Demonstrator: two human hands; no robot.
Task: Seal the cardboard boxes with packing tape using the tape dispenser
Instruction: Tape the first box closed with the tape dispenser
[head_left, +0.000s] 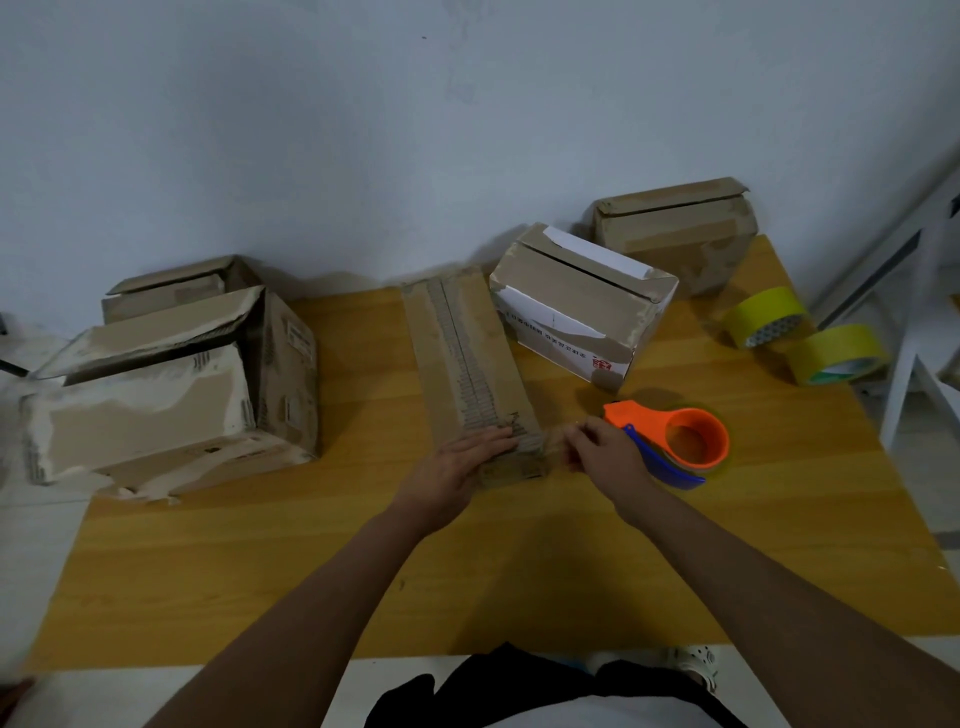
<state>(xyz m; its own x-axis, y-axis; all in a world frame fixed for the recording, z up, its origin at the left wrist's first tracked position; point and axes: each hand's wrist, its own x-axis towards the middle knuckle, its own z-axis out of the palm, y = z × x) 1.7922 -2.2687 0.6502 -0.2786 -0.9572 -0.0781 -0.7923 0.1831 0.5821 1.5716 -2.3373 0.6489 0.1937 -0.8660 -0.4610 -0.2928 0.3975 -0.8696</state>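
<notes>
Left hand (457, 462) flat, fingers straight, pressing near end of long cardboard box (470, 364) mid-tabletop (311, 571); right hand (602, 449) pinching clear tape beside it, tape dispenser (675, 441) just right.

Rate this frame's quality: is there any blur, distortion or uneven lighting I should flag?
Head view: dim, flat indoor light with a bluish cast on the wall; wide-angle lens bends the table edges and stretches the forearms; right hand is slightly motion-blurred near the tape dispenser; left hand on the long box is sharper; soft shadows behind the boxes, no strong glare.
</notes>
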